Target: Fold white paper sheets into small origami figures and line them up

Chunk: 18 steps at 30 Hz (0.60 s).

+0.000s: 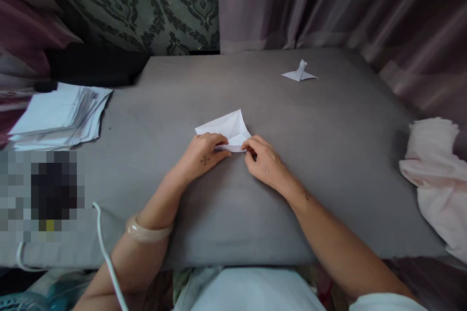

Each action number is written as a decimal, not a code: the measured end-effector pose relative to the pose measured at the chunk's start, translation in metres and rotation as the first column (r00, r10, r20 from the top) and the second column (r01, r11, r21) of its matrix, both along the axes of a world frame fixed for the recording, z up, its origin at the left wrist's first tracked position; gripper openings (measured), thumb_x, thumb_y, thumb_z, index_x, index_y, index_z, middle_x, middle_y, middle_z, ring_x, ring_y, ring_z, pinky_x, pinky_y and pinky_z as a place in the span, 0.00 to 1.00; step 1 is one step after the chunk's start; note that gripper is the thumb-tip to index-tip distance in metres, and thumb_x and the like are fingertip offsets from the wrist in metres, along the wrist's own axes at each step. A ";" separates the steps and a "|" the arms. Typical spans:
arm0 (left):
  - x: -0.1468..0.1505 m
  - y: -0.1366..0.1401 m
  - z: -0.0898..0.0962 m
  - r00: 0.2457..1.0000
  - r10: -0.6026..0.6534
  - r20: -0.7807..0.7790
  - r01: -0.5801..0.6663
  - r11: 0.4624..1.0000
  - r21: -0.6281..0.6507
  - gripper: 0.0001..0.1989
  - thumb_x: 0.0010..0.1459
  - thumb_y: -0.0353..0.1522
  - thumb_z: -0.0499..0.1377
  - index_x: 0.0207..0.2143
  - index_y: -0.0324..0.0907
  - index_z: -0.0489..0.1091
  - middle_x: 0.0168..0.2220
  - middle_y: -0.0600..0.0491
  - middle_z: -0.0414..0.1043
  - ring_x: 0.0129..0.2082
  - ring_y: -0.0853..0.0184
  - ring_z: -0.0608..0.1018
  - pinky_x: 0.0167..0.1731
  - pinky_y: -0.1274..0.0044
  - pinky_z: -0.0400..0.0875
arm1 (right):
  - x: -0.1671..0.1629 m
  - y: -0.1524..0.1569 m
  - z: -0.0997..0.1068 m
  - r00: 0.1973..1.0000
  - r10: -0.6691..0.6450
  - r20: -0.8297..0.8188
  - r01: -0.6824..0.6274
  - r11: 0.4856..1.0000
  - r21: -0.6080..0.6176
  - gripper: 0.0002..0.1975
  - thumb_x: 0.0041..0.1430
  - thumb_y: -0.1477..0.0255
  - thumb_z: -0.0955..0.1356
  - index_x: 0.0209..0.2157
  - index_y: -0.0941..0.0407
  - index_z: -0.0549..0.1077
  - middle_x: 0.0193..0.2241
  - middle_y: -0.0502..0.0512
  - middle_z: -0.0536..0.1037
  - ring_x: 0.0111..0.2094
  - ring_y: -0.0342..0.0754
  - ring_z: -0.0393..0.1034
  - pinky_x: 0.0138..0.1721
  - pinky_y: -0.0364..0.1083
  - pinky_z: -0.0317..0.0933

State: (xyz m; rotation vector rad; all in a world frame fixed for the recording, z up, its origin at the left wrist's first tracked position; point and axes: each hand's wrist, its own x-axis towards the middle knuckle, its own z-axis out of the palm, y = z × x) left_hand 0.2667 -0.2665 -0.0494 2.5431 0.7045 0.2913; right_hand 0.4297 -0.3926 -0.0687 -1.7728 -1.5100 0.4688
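Observation:
A white sheet of paper (229,125) with several creases lies on the grey cloth in front of me, its near edge turned up in a narrow fold. My left hand (207,153) grips that near edge between thumb and fingers, covering the paper's left part. At the right end of the same edge, my right hand (264,160) pinches the paper with thumb and forefinger. Farther back on the right stands a small folded paper figure (300,72) with two pointed wings and an upright middle; neither hand is near it.
The grey cloth (350,155) covers the table. A stack of white paper (54,114) lies at the left, by a black object (98,65). A white cable (104,248) runs across my left forearm. Pale pink fabric (438,180) is bunched at the right edge. Curtains (277,5) hang behind.

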 end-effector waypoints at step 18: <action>-0.033 0.019 0.016 0.996 -0.044 0.083 0.060 0.978 -0.200 0.14 0.62 0.41 0.55 0.38 0.42 0.77 0.37 0.50 0.77 0.35 0.66 0.78 0.37 0.77 0.71 | 0.001 0.000 -0.004 1.000 0.007 0.020 -0.007 1.000 0.016 0.12 0.54 0.82 0.60 0.35 0.55 0.69 0.38 0.55 0.71 0.36 0.45 0.68 0.41 0.44 0.62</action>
